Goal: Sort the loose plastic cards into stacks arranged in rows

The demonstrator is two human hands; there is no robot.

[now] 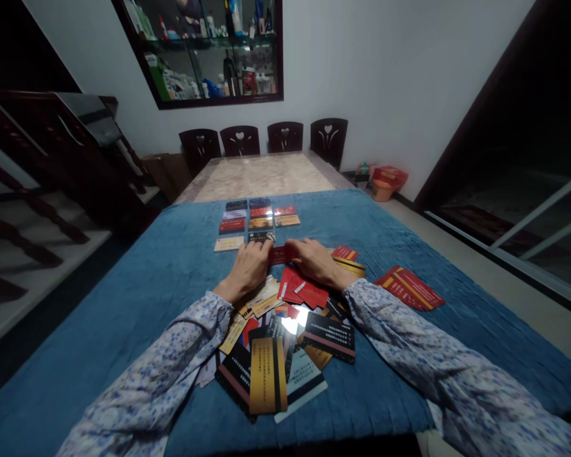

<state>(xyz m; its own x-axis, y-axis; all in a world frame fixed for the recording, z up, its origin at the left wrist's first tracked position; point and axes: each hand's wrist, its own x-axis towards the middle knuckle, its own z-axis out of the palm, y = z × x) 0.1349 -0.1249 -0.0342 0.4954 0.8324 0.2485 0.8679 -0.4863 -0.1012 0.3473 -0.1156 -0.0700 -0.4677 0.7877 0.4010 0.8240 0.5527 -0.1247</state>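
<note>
Between my two hands is a red card (280,255), gripped at its ends. My left hand (250,263) has its fingers closed on the left end, and my right hand (314,259) has its fingers curled on the right end. Just beyond my left fingers lies a black patterned card (261,237). Below my hands spreads a loose heap of cards: red cards (302,289), a gold card (268,374), a black card (330,335) and a pale blue-green card (303,381). Whether the held piece is one card or several, I cannot tell.
Neat stacks of cards (260,212) stand in columns farther up the blue cloth (137,285). Red cards (412,287) lie fanned out at the right. Beyond the cloth is bare stone tabletop (266,171), with wooden chairs (285,136) behind it.
</note>
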